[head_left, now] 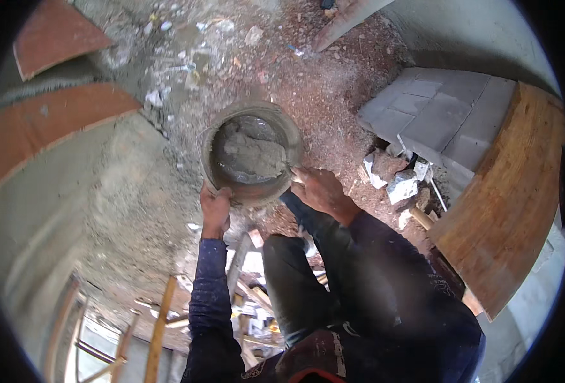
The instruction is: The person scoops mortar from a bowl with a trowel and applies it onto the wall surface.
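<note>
My left hand (215, 205) grips the lower left rim of a round bucket (261, 191) caked in grey mortar. Wet mortar (238, 147) lies inside it. My right hand (317, 188) is closed on the handle of a trowel at the bucket's right side; the mortar-covered blade (263, 159) lies in the bucket. The bucket is held over the ground, above my legs (295, 281).
A wooden panel (493, 210) and grey blockwork (442, 115) are at the right, with broken rubble (397, 179) below the blocks. Reddish boards (52, 127) line the left. Timber pieces (161, 319) lie lower left. Debris litters the dirt ground (308, 96).
</note>
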A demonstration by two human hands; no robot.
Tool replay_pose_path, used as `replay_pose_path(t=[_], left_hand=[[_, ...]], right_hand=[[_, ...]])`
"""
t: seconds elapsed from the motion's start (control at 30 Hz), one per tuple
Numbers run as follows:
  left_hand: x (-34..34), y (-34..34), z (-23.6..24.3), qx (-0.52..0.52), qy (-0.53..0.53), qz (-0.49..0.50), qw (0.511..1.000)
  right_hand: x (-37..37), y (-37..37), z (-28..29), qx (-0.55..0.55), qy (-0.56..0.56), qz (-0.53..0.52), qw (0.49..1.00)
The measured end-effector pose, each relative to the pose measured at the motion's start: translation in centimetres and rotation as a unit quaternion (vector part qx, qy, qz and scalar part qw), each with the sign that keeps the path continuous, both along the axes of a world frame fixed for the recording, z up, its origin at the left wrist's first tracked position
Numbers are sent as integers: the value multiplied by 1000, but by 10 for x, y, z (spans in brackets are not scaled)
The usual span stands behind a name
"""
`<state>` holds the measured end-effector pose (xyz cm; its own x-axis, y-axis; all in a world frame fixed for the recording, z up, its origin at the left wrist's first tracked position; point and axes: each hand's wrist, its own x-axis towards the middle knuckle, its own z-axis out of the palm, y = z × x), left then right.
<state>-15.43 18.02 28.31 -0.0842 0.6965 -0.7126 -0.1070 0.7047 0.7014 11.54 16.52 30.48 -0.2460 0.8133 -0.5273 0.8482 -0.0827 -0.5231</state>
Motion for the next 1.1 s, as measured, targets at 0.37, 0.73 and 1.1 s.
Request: replay_pose_path(t=[0.37, 0.73, 1.1], left_hand=[[13, 166, 19, 8, -21, -34, 999], [4, 283, -65, -140, -73, -87, 984], [-66, 366, -74, -130, 90, -206, 966]], right_hand=[[-18, 116, 15, -58, -12, -86, 995], [-41, 165, -29, 119, -52, -232, 964], [-63, 229, -124, 105, 474, -586, 648]])
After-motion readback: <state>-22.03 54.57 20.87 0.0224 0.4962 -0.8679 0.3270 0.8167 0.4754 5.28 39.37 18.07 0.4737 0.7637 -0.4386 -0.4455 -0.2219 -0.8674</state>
